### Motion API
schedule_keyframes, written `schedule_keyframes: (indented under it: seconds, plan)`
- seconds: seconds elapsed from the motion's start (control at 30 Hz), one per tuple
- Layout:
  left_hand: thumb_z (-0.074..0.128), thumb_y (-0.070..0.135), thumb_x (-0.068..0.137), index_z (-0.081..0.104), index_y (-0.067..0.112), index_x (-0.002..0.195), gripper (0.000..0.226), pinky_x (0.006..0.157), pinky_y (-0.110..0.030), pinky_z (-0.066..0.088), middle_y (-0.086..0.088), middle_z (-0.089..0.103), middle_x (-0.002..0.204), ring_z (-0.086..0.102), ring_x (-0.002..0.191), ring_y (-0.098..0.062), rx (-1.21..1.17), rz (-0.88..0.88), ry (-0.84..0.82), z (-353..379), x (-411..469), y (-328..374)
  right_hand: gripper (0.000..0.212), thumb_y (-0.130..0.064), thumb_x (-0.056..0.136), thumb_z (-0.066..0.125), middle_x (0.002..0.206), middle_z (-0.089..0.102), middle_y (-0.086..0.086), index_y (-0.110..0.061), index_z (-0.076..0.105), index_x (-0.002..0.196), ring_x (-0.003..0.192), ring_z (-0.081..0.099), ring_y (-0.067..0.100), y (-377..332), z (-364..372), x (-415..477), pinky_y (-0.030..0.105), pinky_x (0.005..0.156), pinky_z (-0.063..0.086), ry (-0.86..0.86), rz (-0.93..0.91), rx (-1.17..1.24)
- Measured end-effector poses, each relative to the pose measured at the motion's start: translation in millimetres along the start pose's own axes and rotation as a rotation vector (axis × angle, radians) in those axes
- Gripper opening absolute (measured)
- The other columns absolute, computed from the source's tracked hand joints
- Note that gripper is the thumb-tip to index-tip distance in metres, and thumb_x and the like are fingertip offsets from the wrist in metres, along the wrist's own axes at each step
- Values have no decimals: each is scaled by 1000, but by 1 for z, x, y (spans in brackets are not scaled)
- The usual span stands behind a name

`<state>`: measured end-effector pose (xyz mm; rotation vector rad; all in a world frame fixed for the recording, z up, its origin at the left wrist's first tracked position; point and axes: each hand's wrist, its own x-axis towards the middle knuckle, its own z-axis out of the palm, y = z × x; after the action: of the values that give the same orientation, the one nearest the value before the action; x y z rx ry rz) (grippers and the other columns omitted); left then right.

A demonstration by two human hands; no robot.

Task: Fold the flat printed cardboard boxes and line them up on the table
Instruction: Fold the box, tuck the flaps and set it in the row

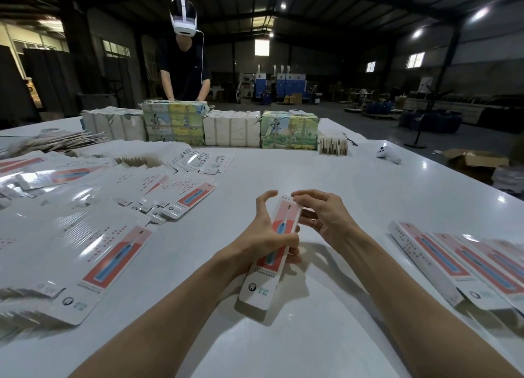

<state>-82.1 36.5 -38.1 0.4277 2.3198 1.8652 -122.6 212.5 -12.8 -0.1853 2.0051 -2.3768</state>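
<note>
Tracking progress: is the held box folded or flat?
Folded: the box shows a side wall; left hand grips it, right hand pinches its far end.

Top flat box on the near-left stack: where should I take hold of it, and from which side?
Pinch the top flat box along its right long edge, coming in from the right. It lies flat on the stack, so only an edge offers purchase, and that edge borders bare table.
</note>
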Motion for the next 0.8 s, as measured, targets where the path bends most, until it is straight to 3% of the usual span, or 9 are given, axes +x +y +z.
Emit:
schedule_keyframes:
  seconds: [0.2, 0.43, 0.53, 0.63, 0.8]
  plan:
    - [84, 17, 79, 14, 54, 148, 105, 67, -29, 63, -12, 57, 121, 79, 80, -29, 32, 26, 10, -1, 2, -1, 17, -5, 98, 66, 100, 78, 19, -2, 81, 93, 90, 78, 30, 1, -2, 1, 37, 69, 64, -38, 4, 25]
    - [84, 19, 79, 24, 51, 142, 92, 68, -31, 63, -11, 61, 118, 79, 82, -27, 29, 16, 44, -2, 1, -1, 20, -10, 101, 63, 107, 79, 17, -1, 80, 108, 100, 78, 29, 0, -2, -1, 32, 72, 63, -113, 4, 49]
    - [83, 15, 82, 26, 48, 141, 88, 71, -35, 65, -13, 59, 118, 79, 85, -30, 2, 4, 56, -4, 1, -2, 21, -11, 103, 61, 110, 78, 16, -3, 78, 112, 104, 76, 30, 3, 3, -2, 39, 84, 65, -141, -11, 24]
    - [83, 23, 75, 27, 49, 141, 91, 74, -36, 66, -11, 58, 119, 78, 89, -30, -28, -8, 87, -4, 3, -3, 18, -14, 102, 65, 107, 78, 16, -4, 75, 114, 103, 76, 33, 7, 9, -2, 45, 88, 64, -85, -52, -1]
    - [83, 20, 79, 28, 48, 142, 89, 73, -38, 66, -15, 61, 118, 79, 88, -31, -122, -52, 108, -9, 3, -4, 17, -20, 99, 72, 105, 79, 9, -9, 73, 112, 101, 77, 29, 12, 9, -4, 39, 87, 64, -109, -179, -141]
